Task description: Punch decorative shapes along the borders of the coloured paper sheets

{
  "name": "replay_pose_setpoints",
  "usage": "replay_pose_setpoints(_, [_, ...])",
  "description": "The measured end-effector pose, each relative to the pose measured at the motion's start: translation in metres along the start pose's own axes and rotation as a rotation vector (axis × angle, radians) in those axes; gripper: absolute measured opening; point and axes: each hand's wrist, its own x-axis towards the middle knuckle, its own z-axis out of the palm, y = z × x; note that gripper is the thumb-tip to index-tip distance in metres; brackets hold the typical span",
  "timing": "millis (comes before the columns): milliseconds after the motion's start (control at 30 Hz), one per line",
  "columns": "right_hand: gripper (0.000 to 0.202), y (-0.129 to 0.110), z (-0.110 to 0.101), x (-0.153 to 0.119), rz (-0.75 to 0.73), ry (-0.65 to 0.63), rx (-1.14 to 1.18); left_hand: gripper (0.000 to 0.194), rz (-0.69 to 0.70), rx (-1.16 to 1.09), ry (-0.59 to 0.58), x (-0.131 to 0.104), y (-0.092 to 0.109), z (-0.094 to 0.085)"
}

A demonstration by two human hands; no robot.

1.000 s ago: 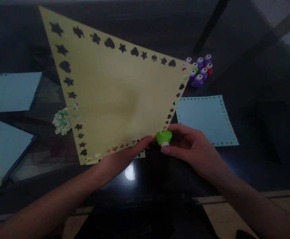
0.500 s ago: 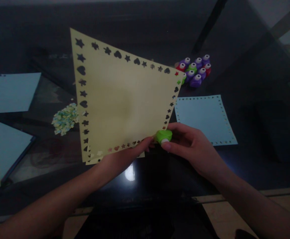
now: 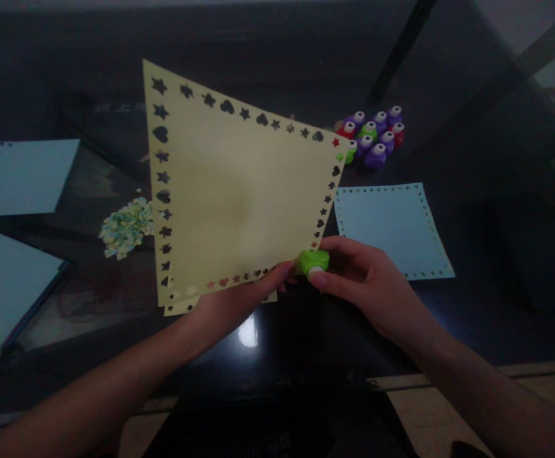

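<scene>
Fingers (image 3: 277, 275) of the left hand (image 3: 232, 305) pinch the near edge of the yellow sheet (image 3: 239, 191), thumb on top; fingers of the right hand (image 3: 370, 286) are clamped on the green punch (image 3: 313, 261), the thumb pressing its white button.

The dark glass table (image 3: 449, 305) carries everything. The yellow sheet is held tilted above it, its near right corner in the punch, its long side running from there up and left to a far corner pointing away. A border of star, heart and flower cut-outs runs along all four edges. A second yellow sheet peeks out under the near edge.

A blue sheet (image 3: 391, 230) with punched edges lies flat just right of the punch. Two more blue sheets (image 3: 24, 177) lie far left. Paper confetti (image 3: 125, 226) sits left of the yellow sheet. A cluster of punches (image 3: 375, 135) sits beyond its right corner.
</scene>
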Motion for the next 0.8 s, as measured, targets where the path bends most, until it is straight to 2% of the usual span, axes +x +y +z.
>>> replay_pose_setpoints(133, [0.027,-0.0003,0.0001,0.0009,-0.002,-0.001,0.0,0.03,-0.092,-0.005,0.078,0.0025,0.0047,-0.0021])
replay_pose_setpoints(233, [0.027,-0.0008,-0.0001,0.0007,0.005,0.0,-0.005,0.035,-0.102,-0.03,0.039,0.0045,0.0075,-0.0034])
replay_pose_setpoints(367, [0.026,-0.0013,0.0002,0.0,0.002,-0.008,-0.002,0.029,-0.117,0.008,0.038,0.0027,0.0042,-0.0009])
replay_pose_setpoints(667, [0.026,-0.0026,0.001,-0.0003,0.009,0.013,-0.057,0.029,-0.052,0.125,0.006,-0.0019,0.0013,-0.0017])
replay_pose_setpoints(800, [0.025,-0.0047,0.0003,-0.0005,0.01,0.0,-0.083,0.031,-0.1,0.125,-0.045,-0.0026,0.002,-0.0015])
